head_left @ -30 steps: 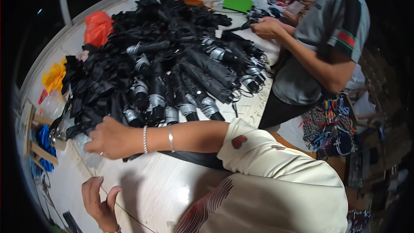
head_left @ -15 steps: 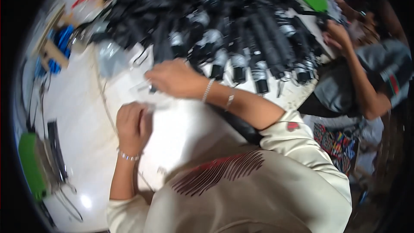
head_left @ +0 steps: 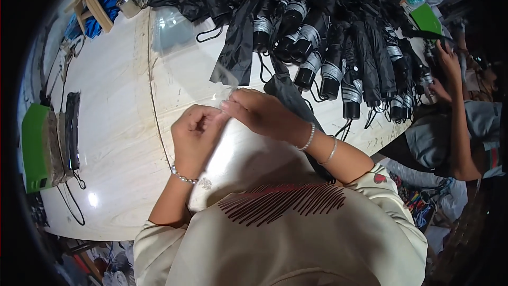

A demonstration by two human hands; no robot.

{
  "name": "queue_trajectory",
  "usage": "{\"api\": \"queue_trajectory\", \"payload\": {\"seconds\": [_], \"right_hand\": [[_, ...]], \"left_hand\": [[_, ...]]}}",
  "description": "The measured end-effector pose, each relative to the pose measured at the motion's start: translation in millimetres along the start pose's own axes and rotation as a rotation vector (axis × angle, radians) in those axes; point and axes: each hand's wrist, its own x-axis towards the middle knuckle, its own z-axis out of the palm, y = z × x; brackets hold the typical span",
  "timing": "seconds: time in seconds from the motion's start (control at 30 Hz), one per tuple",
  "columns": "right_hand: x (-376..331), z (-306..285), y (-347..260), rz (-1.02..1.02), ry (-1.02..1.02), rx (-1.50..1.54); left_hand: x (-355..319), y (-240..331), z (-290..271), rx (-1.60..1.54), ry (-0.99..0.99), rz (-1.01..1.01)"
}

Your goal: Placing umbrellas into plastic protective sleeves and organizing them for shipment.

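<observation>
My left hand (head_left: 197, 130) and my right hand (head_left: 259, 110) meet over the white table, fingertips pinched together on the edge of a clear plastic bag (head_left: 203, 82). The thin film stretches away from my fingers toward the far side, and its outline is hard to make out. Just beyond the bag lies a black fabric umbrella sleeve (head_left: 235, 47). Another dark fabric piece (head_left: 288, 95) runs beside and partly under my right forearm. Folded black umbrellas (head_left: 330, 79) with silvery bands and wrist loops are heaped at the far right of my hands.
More clear bags (head_left: 172, 29) lie at the far left of the heap, near a metal canister (head_left: 129, 2) and a wooden stand (head_left: 92, 8). A green box (head_left: 37, 145) and a wrapped black umbrella (head_left: 72, 130) are at the left. A co-worker (head_left: 450, 127) works at the right.
My hands have come together from apart, the left one moving up and right. Both now pinch the bag. The view has shifted, so the heap appears lower and farther right.
</observation>
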Motion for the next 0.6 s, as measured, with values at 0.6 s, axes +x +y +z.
{"api": "queue_trajectory", "payload": {"seconds": [0.6], "right_hand": [[0,-7,13,0.058,0.02,0.112]], "left_hand": [[24,-1,-8,-0.29,-0.001,-0.087]]}}
